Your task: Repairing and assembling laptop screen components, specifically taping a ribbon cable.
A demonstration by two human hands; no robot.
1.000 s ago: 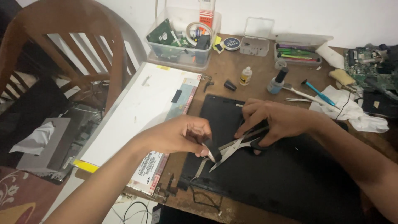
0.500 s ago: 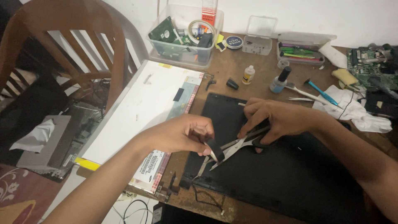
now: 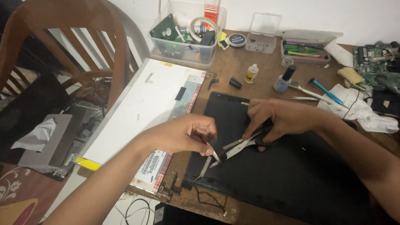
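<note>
My right hand point(image 3: 278, 118) grips black-handled scissors point(image 3: 238, 146), their blades open and pointing left. My left hand point(image 3: 183, 134) pinches a small strip of black tape point(image 3: 218, 149) between thumb and fingers, and the strip sits between the scissor blades. Both hands hover over a black laptop lid panel point(image 3: 283, 175) lying flat on the brown wooden table point(image 3: 225, 71). A thin metal strip point(image 3: 205, 166) hangs down from the tape toward the panel.
A white display panel point(image 3: 141, 104) lies left of the black lid. At the back stand a clear bin of parts point(image 3: 185, 37), small plastic cases point(image 3: 262, 37), a little bottle point(image 3: 251, 73) and tools. A wooden chair point(image 3: 79, 50) is at the left.
Both hands stay almost in place over the black panel. The scissor blades have edged slightly closer around the tape.
</note>
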